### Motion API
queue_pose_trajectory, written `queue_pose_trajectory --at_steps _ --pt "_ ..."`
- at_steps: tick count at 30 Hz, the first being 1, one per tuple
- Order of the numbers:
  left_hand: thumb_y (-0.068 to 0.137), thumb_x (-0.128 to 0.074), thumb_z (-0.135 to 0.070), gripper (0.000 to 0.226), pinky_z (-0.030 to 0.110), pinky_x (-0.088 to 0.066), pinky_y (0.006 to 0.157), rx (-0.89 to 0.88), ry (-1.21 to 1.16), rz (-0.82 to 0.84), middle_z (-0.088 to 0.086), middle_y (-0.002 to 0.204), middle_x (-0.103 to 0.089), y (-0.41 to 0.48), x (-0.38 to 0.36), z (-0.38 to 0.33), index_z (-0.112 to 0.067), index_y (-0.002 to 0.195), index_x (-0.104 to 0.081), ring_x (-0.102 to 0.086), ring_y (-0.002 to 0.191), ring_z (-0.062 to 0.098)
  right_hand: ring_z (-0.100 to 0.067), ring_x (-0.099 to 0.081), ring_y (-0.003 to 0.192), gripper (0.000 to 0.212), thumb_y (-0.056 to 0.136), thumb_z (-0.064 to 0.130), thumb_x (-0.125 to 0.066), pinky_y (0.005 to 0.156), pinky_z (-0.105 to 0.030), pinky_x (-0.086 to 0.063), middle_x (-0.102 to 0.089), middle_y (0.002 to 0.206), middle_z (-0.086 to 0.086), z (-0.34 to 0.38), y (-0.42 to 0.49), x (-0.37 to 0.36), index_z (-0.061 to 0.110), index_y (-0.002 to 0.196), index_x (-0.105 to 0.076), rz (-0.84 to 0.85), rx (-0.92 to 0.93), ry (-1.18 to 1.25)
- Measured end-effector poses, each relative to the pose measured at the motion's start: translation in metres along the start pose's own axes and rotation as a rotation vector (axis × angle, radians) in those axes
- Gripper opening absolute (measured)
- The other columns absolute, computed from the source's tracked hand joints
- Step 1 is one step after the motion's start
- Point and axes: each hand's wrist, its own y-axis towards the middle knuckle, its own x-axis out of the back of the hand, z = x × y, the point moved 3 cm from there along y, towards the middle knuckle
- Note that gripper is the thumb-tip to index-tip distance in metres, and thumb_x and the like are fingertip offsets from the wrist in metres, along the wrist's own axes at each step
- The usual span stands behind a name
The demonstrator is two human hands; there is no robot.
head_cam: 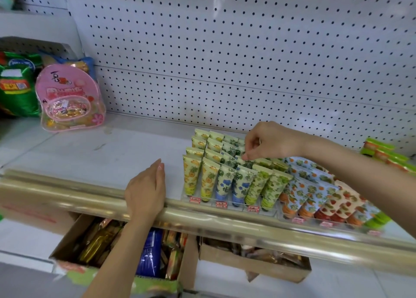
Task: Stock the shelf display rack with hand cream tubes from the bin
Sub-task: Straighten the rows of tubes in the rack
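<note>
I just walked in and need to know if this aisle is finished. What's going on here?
A person is filling a clear display rack on the shelf with hand cream tubes. The right hand pinches the top of one tube in the middle rows. The left hand rests flat on the gold front rail, holding nothing. The rack looks almost full.

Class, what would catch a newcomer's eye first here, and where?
Rows of patterned hand cream tubes stand in the clear rack, front right on the shelf, where the right hand pinches the top of a tube. The left hand rests open on the gold rail, and a pink pouch sits far left.
</note>
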Motion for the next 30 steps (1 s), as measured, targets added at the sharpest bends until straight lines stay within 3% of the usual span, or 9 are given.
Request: queue_pose_trajectory --at_steps 4,15,30 --pt "0.100 -0.018 -0.040 0.054 0.037 -0.045 0.090 0.000 -0.013 0.003 0.006 0.124 -0.064 -0.0016 0.0011 -0.0012 -0.017 0.131 -0.056 -0.060 0.111 0.026 -0.008 -0.047 0.053 0.025 0.083 0.027 -0.069 0.057 -0.023 -0.041 -0.053 0.055 0.005 -0.0011 0.0028 -0.0046 0.018 0.062 -0.060 -0.020 -0.028 0.004" --pt "0.101 -0.020 -0.038 0.051 0.037 -0.045 0.084 0.009 0.005 0.007 0.008 0.121 -0.066 -0.0017 0.0021 -0.0030 -0.017 0.130 -0.057 -0.061 0.106 0.028 -0.005 -0.045 0.053 0.026 0.083 0.028 -0.069 0.057 -0.023 -0.038 -0.049 0.052 0.011 -0.0027 0.0018 -0.0054 0.022 0.060 -0.058 -0.020 -0.043 0.013" --pt "0.102 -0.021 -0.037 0.050 0.039 -0.045 0.083 0.012 0.002 -0.008 0.010 0.117 -0.067 -0.0017 0.0027 -0.0040 -0.015 0.128 -0.058 -0.062 0.103 0.032 -0.001 -0.044 0.052 0.017 0.083 0.028 -0.069 0.053 -0.017 -0.034 -0.050 0.055 0.012 -0.0012 0.0002 -0.0043 0.018 0.070 -0.064 -0.004 -0.006 0.005"
